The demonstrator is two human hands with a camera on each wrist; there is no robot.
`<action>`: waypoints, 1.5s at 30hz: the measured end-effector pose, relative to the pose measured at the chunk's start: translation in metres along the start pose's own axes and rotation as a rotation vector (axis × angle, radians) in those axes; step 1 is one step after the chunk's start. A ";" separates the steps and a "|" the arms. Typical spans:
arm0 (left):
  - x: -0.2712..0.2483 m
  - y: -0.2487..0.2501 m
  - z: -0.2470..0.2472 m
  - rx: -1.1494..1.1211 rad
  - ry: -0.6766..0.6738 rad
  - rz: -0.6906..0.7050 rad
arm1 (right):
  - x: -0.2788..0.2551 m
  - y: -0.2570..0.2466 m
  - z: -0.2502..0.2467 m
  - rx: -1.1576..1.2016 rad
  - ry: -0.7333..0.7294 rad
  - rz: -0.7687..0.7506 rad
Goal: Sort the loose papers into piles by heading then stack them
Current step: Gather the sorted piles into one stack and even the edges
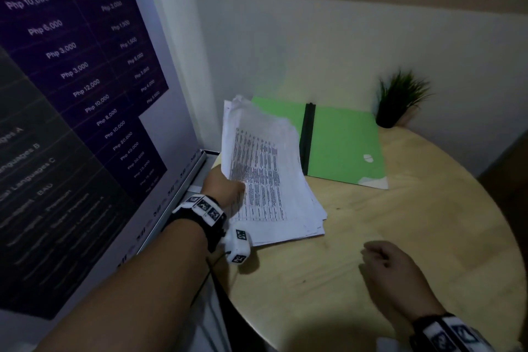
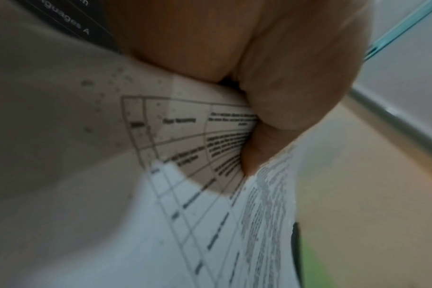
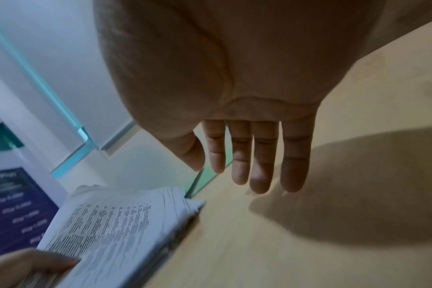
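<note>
A thick bundle of printed papers (image 1: pixel 265 174) stands tilted at the left side of the round wooden table (image 1: pixel 400 237), its lower edge near the tabletop. My left hand (image 1: pixel 225 188) grips the bundle's left edge; the left wrist view shows my thumb (image 2: pixel 296 97) pressed on a sheet with a printed table (image 2: pixel 197 146). In the right wrist view the same bundle (image 3: pixel 116 230) shows with my left thumb (image 3: pixel 37 263) on its top page. My right hand (image 1: pixel 383 263) hovers over bare wood to the right of the papers, its fingers (image 3: pixel 259 165) straight and holding nothing.
An open green folder (image 1: pixel 343 146) with a black spine lies behind the papers. A small potted plant (image 1: pixel 397 100) stands at the back by the wall. A large banner (image 1: pixel 71 94) with price lists rises close along the table's left side.
</note>
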State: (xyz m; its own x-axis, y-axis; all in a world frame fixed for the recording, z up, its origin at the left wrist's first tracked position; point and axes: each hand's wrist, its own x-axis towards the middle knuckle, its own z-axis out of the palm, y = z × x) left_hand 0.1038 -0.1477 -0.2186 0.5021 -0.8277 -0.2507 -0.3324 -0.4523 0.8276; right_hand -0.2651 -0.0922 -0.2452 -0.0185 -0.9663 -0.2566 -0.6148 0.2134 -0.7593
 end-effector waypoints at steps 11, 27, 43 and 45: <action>-0.133 0.066 0.005 -0.388 -0.306 0.397 | -0.010 -0.078 -0.083 0.567 0.098 -0.264; -0.149 0.051 0.053 -0.463 -0.139 0.501 | -0.044 -0.077 -0.042 0.621 0.442 -0.449; -0.141 0.058 0.063 -0.451 -0.112 0.694 | -0.027 -0.067 -0.033 0.564 0.257 -0.299; -0.148 0.068 0.064 -0.486 -0.055 0.740 | -0.033 -0.080 -0.035 0.559 0.337 -0.395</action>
State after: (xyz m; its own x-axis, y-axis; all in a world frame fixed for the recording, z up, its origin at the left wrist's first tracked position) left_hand -0.0440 -0.0768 -0.1573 0.2494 -0.8727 0.4199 -0.1741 0.3861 0.9059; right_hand -0.2428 -0.0828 -0.1550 -0.1745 -0.9585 0.2255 -0.1368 -0.2032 -0.9695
